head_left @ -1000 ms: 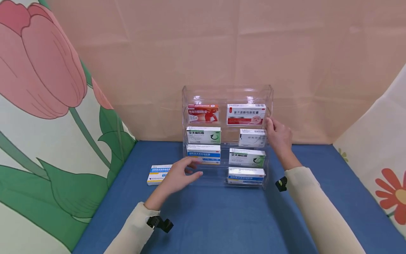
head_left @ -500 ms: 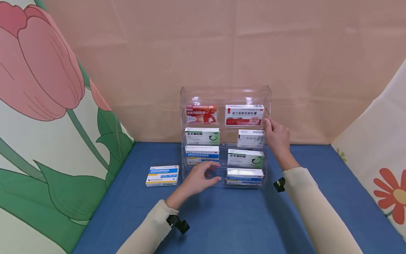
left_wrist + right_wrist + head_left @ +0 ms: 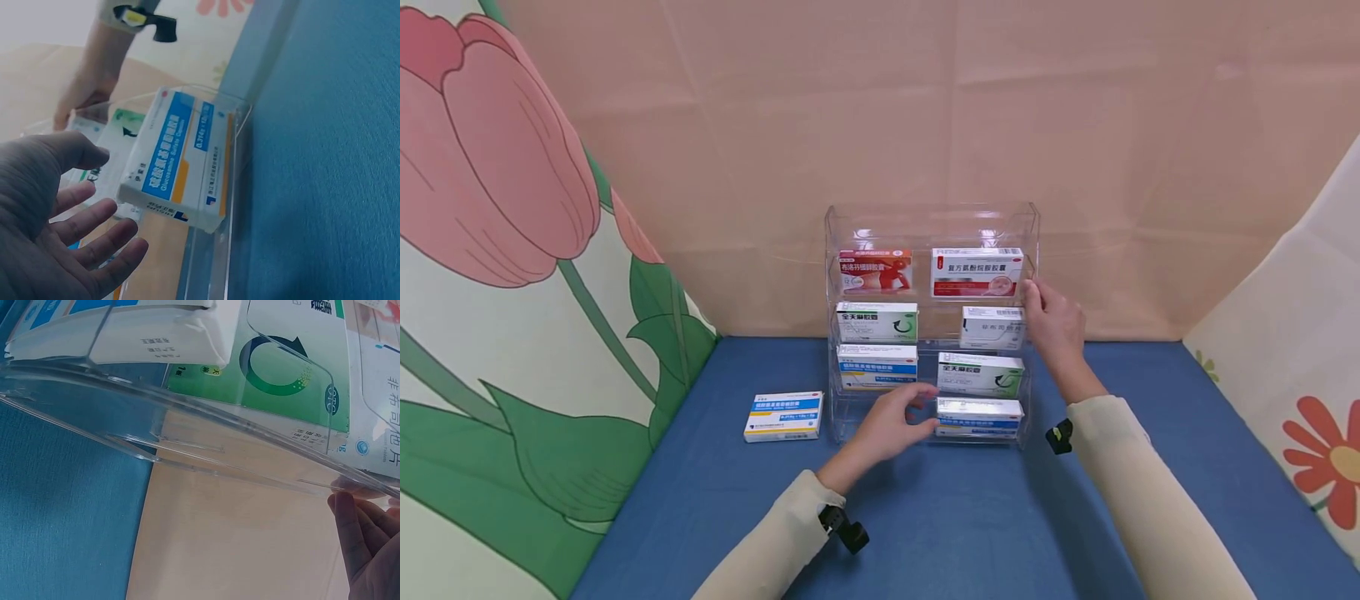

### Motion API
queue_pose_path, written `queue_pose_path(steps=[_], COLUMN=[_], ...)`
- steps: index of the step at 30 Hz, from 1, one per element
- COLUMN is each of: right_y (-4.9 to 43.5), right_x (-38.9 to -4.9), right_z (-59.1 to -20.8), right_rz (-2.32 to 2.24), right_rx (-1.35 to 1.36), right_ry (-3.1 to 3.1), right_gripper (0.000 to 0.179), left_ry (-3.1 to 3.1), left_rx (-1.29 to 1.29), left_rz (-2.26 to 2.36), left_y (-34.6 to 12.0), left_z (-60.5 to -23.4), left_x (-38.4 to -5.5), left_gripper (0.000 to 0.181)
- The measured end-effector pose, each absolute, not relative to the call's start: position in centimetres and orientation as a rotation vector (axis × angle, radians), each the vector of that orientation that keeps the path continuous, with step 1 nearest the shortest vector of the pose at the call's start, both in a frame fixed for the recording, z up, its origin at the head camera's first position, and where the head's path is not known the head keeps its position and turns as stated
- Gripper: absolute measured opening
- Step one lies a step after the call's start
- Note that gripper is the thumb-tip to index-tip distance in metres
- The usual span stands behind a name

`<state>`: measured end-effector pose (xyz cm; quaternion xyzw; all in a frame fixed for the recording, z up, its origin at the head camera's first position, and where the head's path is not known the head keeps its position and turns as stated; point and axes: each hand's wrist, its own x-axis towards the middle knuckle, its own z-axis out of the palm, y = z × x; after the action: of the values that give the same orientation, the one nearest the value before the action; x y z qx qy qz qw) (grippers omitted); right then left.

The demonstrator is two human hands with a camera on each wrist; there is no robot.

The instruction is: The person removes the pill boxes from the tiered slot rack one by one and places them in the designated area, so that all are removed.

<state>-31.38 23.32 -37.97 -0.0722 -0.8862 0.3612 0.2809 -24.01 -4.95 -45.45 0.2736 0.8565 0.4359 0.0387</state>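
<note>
A clear plastic tiered display rack (image 3: 925,225) stands at the back of the table, bearing several medicine boxes. My right hand (image 3: 1056,329) pinches the rack's right side edge; in the right wrist view the thumb (image 3: 351,528) lies against that edge. My left hand (image 3: 887,429), fingers apart and loosely bent, hovers at the front of the bottom tier. Just right of its fingertips sits a blue-and-white medicine box (image 3: 979,419). In the left wrist view a gap shows between the hand (image 3: 56,206) and this box (image 3: 178,156), so nothing is held.
Another blue-and-white box (image 3: 783,416) lies flat on the blue table, left of the rack. Higher tiers carry a red box (image 3: 876,272), a white-and-red box (image 3: 977,273), green-and-white boxes and a pale box (image 3: 992,327). A beige backdrop (image 3: 760,167) rises behind.
My left hand has moved right, from near the loose box on the table across the rack's front to the bottom-right box. The right hand stays on the rack's edge.
</note>
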Motion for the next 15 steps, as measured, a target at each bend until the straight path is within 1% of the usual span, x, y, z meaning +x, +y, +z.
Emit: queue_pose_path(steps=[15], right_y=[23.2], right_x=[-31.3], right_z=[-37.9], right_rz=[0.956], right_rx=[-0.188], right_ry=[-2.360], right_gripper=[0.056], left_ry=[2.686], left_rx=[0.767], left_rz=[1.275], left_y=[-3.5], left_z=[-46.4], left_x=[-24.8], left_gripper=[0.047])
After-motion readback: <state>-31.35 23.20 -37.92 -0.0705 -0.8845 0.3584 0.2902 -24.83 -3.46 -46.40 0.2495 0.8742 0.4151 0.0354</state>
